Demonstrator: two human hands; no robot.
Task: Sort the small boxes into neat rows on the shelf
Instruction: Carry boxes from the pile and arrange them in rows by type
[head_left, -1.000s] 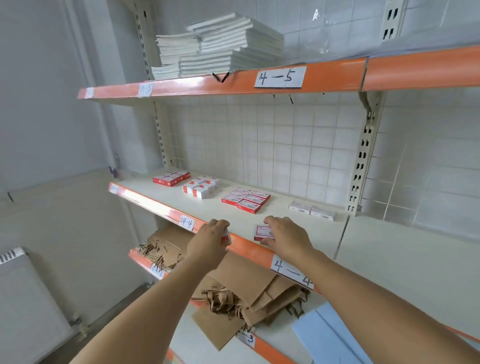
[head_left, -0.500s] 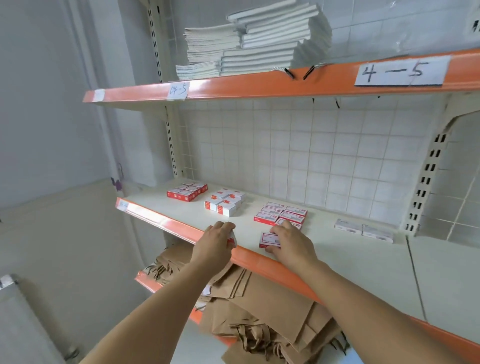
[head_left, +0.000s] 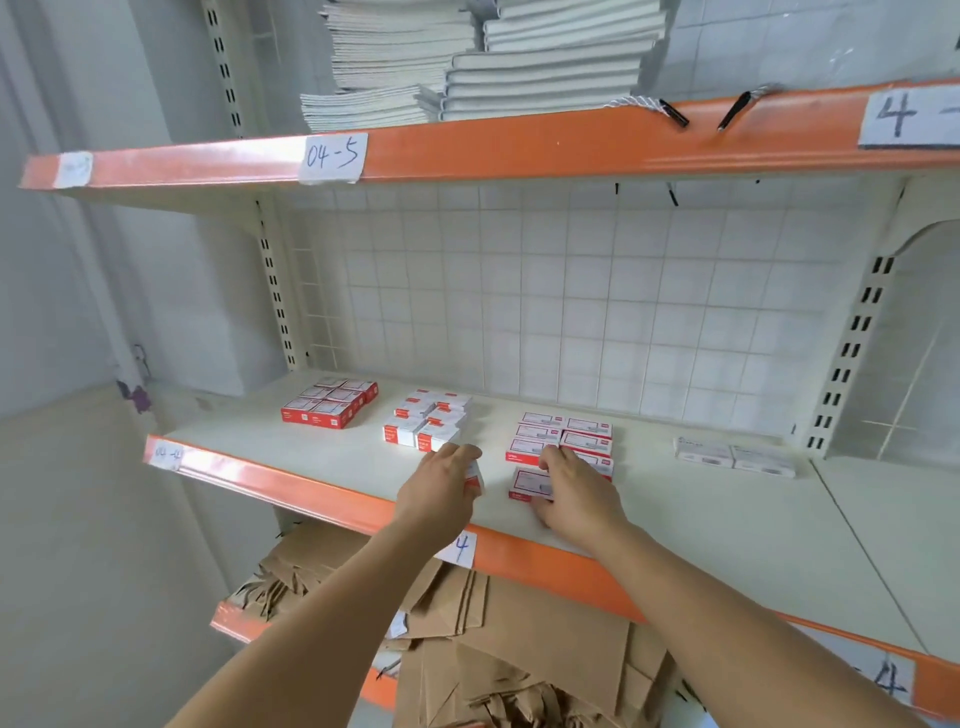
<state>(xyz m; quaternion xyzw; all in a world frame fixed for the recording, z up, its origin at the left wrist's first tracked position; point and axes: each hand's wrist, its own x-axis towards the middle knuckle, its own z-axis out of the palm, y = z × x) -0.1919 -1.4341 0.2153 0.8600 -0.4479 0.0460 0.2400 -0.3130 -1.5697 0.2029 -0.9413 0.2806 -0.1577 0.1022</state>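
The cream metal shelf with an orange front lip (head_left: 291, 480) carries four groups of small boxes. At its twelve o'clock lies the block of flat red-and-white cardboard boxes (head_left: 566, 435); the right hand (head_left: 576, 493) presses curled fingers on a loose red-and-white box (head_left: 525, 484) at that block's six o'clock. At nine o'clock from it, the left hand (head_left: 441, 491) grips another small box (head_left: 474, 477), mostly hidden. Pushing too hard could skew the finished rows; the left box sits near the lip and might drop.
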